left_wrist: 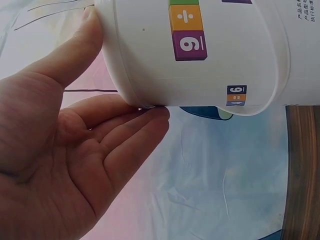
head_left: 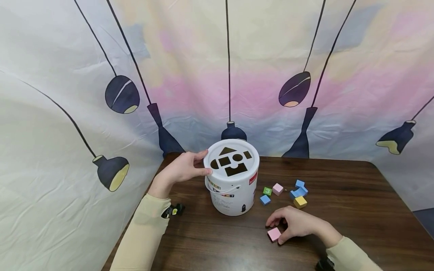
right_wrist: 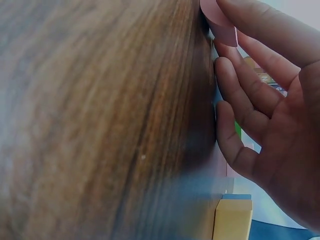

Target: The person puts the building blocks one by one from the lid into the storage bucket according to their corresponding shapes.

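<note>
A white bucket (head_left: pixel 234 201) with a shape-hole lid (head_left: pixel 252 167) stands upright on the table. Thumb and fingertips of my left hand (head_left: pixel 183 167) rest against its rim from the left, fingers fairly straight. The left wrist view shows that hand (left_wrist: pixel 75 150) with its palm clear of the bucket (left_wrist: pixel 145 60). My right hand (head_left: pixel 298 224) is low over the wood in front of the bucket. It pinches a pink block (head_left: pixel 274 234) between thumb and fingers. In the right wrist view the block (right_wrist: pixel 220 22) has a curved side, and the thumb covers part of it.
Right of the bucket lie a green block (head_left: pixel 267 191), a second pink block (head_left: pixel 277 189), blue blocks (head_left: pixel 265 199) and a yellow block (head_left: pixel 300 202). The bucket's handle (head_left: pixel 222 192) hangs down. A patterned cloth (head_left: pixel 261 75) hangs behind the brown table (head_left: pixel 356 210).
</note>
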A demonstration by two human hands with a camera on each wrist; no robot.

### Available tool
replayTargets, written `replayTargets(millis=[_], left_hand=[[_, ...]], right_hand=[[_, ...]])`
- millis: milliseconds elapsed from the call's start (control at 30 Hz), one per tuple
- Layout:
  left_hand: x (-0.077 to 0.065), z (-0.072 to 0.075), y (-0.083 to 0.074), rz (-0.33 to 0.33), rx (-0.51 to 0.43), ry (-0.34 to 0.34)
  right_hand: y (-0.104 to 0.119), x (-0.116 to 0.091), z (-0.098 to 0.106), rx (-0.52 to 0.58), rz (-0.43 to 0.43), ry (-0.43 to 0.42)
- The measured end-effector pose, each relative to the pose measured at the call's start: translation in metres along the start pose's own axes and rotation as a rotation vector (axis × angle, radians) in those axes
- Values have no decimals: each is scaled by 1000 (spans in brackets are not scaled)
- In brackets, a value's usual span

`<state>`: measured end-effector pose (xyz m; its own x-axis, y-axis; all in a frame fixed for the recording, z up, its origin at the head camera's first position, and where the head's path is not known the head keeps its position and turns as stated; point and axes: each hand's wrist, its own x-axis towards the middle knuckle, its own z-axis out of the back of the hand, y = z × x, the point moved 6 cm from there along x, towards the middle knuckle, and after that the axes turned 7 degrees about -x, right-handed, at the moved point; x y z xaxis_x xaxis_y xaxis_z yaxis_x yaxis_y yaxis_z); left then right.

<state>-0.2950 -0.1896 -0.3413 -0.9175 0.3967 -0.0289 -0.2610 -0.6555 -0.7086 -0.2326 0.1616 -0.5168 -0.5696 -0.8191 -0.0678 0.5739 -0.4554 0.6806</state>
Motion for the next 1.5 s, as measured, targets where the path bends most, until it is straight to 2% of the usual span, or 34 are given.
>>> replayTargets(millis=[600,1200,1500], left_hand=[[-1,0,-1,-14,-10,-1],[0,-1,1,-13,-25,1],[1,-1,1,-14,-16,3]], right_hand=[[-1,1,0,-1,24,3],[0,3,3,-6,-18,25],[5,2,6,-7,49,5]])
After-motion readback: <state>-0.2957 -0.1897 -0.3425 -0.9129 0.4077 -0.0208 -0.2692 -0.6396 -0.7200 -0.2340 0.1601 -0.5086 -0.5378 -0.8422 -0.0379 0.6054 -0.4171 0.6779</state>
